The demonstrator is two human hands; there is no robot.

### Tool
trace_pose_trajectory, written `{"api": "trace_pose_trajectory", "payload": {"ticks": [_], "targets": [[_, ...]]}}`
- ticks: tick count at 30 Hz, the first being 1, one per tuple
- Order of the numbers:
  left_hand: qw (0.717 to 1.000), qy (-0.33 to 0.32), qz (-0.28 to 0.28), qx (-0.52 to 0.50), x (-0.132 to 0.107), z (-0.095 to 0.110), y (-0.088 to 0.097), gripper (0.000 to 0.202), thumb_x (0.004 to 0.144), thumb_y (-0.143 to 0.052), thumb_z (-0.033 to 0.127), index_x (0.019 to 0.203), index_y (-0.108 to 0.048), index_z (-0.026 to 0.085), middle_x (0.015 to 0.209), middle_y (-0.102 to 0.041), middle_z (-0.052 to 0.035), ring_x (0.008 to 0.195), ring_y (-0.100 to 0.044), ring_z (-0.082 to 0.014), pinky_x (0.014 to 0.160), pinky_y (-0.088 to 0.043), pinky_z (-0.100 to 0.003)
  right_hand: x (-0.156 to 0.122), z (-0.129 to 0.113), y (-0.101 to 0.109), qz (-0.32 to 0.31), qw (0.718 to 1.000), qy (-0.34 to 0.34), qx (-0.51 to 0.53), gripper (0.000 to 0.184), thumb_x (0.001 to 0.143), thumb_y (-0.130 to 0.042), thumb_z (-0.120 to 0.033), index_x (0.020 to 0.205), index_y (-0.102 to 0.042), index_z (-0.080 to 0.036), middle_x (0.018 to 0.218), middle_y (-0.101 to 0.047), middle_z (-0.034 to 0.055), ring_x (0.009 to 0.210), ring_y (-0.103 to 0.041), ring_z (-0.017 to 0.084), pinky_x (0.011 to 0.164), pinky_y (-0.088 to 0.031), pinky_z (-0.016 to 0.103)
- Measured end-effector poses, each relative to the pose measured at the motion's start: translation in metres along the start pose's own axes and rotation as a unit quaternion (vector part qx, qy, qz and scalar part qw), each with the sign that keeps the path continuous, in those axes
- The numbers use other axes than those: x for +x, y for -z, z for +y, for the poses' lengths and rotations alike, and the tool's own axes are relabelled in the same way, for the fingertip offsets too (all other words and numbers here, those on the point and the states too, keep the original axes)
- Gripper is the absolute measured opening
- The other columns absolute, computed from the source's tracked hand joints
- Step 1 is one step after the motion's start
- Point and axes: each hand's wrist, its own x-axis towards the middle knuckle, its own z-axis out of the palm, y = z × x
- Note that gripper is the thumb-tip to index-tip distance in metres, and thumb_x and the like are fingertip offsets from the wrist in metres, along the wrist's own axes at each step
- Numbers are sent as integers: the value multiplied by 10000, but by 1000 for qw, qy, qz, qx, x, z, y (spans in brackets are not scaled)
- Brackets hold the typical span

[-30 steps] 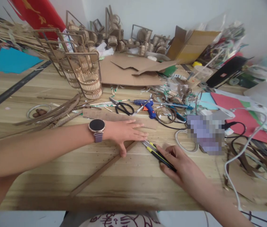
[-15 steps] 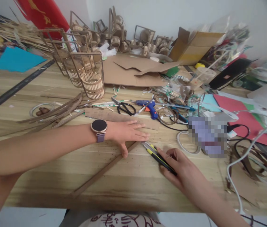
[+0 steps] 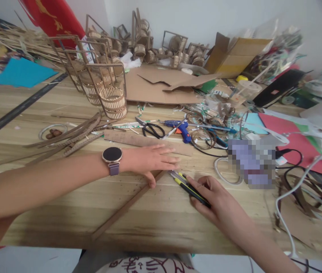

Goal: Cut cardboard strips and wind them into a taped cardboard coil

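Note:
My left hand (image 3: 152, 159) lies flat with its fingers stretched to the right, over the upper end of a narrow brown strip (image 3: 127, 207). The strip slants from near the table's front edge up to beneath that hand, and its far end is hidden there. In my right hand (image 3: 219, 201) is a black and yellow-green utility knife (image 3: 191, 189), gripped around the handle. Its blade points up and left, close to my left fingertips and the strip's end; whether it touches the strip I cannot tell. A wider brown strip (image 3: 146, 141) lies just beyond my left hand.
Past the hands are black-handled scissors (image 3: 153, 130), a blue glue gun (image 3: 182, 129) and a tape ring (image 3: 220, 170). Small slatted baskets (image 3: 112, 102) with tall handles stand back left, near cardboard sheets (image 3: 149, 87). A white cable (image 3: 280, 201) curves along the right. Brown strips (image 3: 75, 136) lie left.
The knife and my right hand have shifted slightly left and up. My left forearm and wrist have moved a little left, with the hand still flat on the strip.

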Motion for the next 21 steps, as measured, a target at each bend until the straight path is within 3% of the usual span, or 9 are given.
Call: {"api": "trace_pose_trajectory", "payload": {"ticks": [2, 7, 15, 21], "targets": [[1000, 5, -19, -13, -3, 1, 1, 816, 832, -743, 433, 1518, -368, 198, 1625, -246, -71, 1527, -96, -290, 1232, -69, -471, 5, 2, 1, -3, 1000, 11, 6, 473, 898, -539, -198, 1367, -583, -160, 987, -594, 114, 912, -651, 242, 801, -593, 381], [998, 12, -68, -16, -1, 0, 2, 1052, 713, -819, 459, 1543, -277, 105, 1627, -208, -89, 1526, -34, -327, 1227, -48, -524, 5, 5, 2, 4, 1000, 22, 12, 477, 891, -541, -182, 1366, -585, -180, 984, -596, 105, 915, -651, 235, 814, -588, 374], [998, -4, -37, -41, -1, -4, -5, 1025, 682, -835, 425, 1542, -317, 220, 1627, -231, -52, 1524, -19, -332, 1224, 10, -508, -3, -1, 3, -4, 1000, 3, 21, 476, 900, -533, -199, 1374, -577, -214, 968, -589, 96, 888, -650, 229, 769, -596, 359], [999, -21, 1, -50, -2, -7, -10, 1001, 676, -846, 433, 1525, -361, 215, 1603, -304, -80, 1515, -60, -365, 1216, -17, -553, -9, -3, 2, -13, 1000, -3, 26, 490, 906, -518, -202, 1394, -556, -223, 971, -593, 96, 889, -654, 231, 769, -601, 369]]}}
